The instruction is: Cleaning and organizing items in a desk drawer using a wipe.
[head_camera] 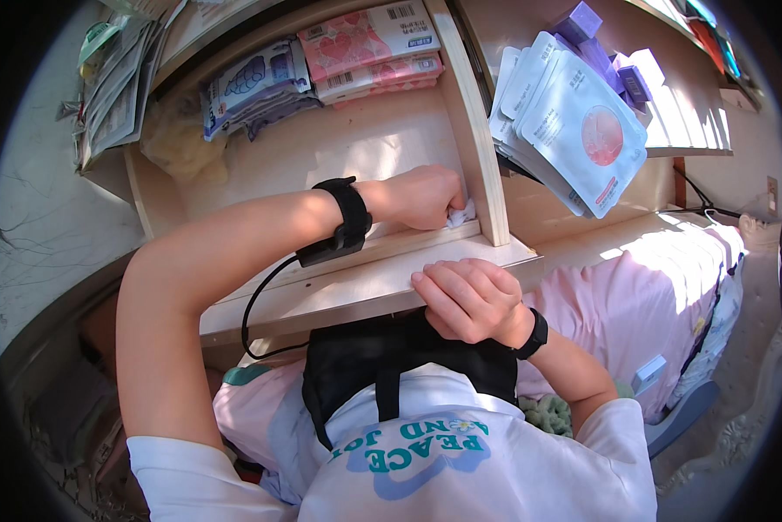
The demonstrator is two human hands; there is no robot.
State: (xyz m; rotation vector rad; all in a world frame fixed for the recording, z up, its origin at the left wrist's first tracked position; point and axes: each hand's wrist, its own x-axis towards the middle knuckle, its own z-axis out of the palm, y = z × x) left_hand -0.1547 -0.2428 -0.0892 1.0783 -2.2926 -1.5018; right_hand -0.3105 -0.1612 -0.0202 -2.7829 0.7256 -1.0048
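My left hand (423, 196) reaches into an open wooden drawer (474, 124), its fingers closed on a crumpled white tissue or cloth (461, 214). The white wad presses into the front right inner corner, where the side wall meets the front. My right hand (472, 297) is curled at the drawer's front panel (365, 297), fingertips close to its top edge. Whether it grips the panel is hidden. Towards the back of the drawer lie pink heart-patterned packs (371, 39) and blue-and-white soft packs (257, 81). A clear plastic bag with yellowish contents (185, 140) sits at the left side.
Pale blue sheet-mask sachets (577, 124) lean over an edge right of the drawer, in front of purple boxes (587, 39). More flat packets (120, 85) stand at the far left. A black cable (247, 313) hangs from my left wristband (342, 225). Pink fabric (613, 307) lies at right.
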